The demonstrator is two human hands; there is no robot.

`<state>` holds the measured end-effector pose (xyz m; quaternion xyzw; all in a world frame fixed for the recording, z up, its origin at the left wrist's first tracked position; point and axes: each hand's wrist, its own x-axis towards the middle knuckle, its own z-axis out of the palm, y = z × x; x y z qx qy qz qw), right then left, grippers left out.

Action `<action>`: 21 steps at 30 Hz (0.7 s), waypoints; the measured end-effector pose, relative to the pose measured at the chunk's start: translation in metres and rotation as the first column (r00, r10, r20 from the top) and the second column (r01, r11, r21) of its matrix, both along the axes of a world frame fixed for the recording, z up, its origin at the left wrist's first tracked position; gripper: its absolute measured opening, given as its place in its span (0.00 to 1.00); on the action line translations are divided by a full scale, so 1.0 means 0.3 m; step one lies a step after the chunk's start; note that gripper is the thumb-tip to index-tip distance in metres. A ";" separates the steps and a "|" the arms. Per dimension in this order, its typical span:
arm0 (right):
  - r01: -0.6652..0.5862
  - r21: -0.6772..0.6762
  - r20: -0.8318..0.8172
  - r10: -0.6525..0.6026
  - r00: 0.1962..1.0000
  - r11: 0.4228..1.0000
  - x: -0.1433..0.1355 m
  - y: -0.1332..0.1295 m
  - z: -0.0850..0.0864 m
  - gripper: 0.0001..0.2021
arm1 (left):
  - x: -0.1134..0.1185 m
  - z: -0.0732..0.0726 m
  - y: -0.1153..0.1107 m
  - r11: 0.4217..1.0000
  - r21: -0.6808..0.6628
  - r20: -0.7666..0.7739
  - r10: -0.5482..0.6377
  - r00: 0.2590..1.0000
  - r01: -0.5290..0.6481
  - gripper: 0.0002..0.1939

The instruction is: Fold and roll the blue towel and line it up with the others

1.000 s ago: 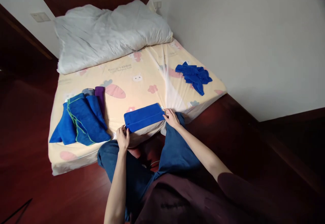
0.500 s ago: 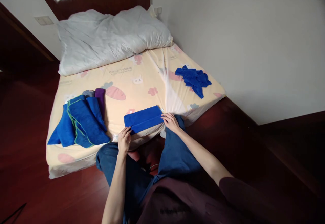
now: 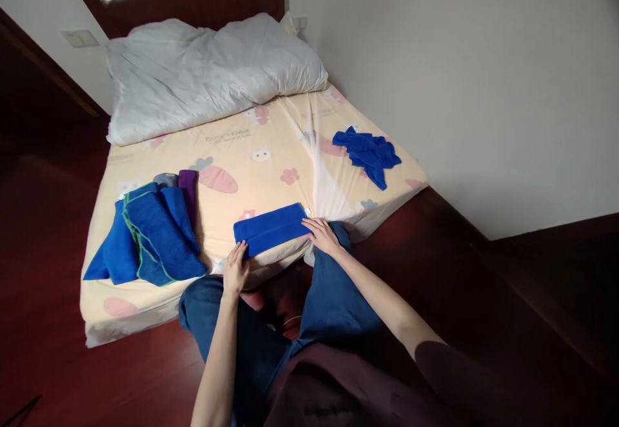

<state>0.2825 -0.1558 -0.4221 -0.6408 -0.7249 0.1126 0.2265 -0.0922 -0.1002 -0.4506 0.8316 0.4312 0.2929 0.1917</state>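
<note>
A blue cloth (image 3: 271, 228), folded into a long flat strip, lies at the bed's near edge. My left hand (image 3: 236, 267) touches its near left corner, fingertips on the cloth. At the right end of the strip rests my right hand (image 3: 322, 233), its fingers extended over the cloth's edge. A small white tag shows at the far right corner of the strip. Further right on the bed lies a crumpled blue cloth (image 3: 368, 154). To the left are overlapping blue cloths (image 3: 162, 237), one edged in green, beside a purple cloth (image 3: 188, 189) and a grey one (image 3: 166, 180).
The bed (image 3: 271, 178) has a cream sheet with carrot and rabbit prints. A bulky white quilt (image 3: 213, 75) lies across its far end. The wall (image 3: 449, 91) stands on the right, and my knees are against the bed's near edge.
The fold along the strip's near side looks flatter. My right hand has shifted slightly left along the cloth, while the whole view has moved a little.
</note>
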 end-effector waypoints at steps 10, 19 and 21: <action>0.062 -0.026 -0.078 -0.064 0.995 0.998 -0.004 0.046 -0.007 0.33 | -0.020 -0.005 0.057 0.999 -0.032 0.140 0.041 0.989 -0.037 0.28; 0.136 -0.045 -0.287 -0.144 0.947 0.990 0.018 0.050 -0.021 0.21 | -0.026 0.001 0.038 0.953 -0.156 0.156 0.284 0.946 -0.260 0.21; 0.172 -0.096 -0.302 -0.193 0.933 0.980 0.017 0.055 -0.023 0.20 | -0.022 0.004 0.035 0.942 -0.180 0.148 0.309 0.939 -0.282 0.23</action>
